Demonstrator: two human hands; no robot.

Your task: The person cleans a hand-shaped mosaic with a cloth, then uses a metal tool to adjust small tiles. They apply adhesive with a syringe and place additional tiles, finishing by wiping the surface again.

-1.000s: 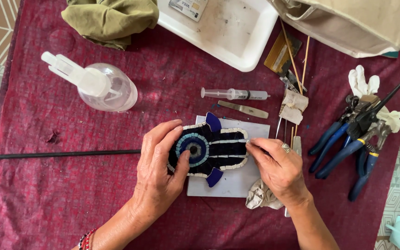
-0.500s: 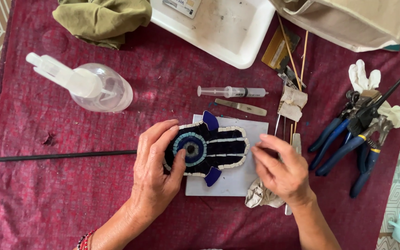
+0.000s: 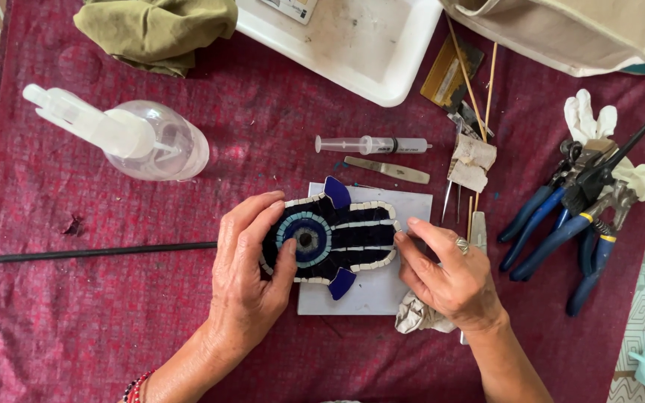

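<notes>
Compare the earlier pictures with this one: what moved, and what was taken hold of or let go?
Little changed. The right hand shifted slightly, its fingertips now at the right end of the mosaic piece. The left hand keeps its grip on the piece's left end, thumb beside the round eye pattern. Nothing was let go. The piece stays on the white tile; the syringe, pliers and spray bottle lie unmoved.

Both forearms were bare, no sleeves. Right hand (image 3: 453,280) wore silver ring; left hand (image 3: 251,280) had red-black bead bracelet at wrist.
</notes>
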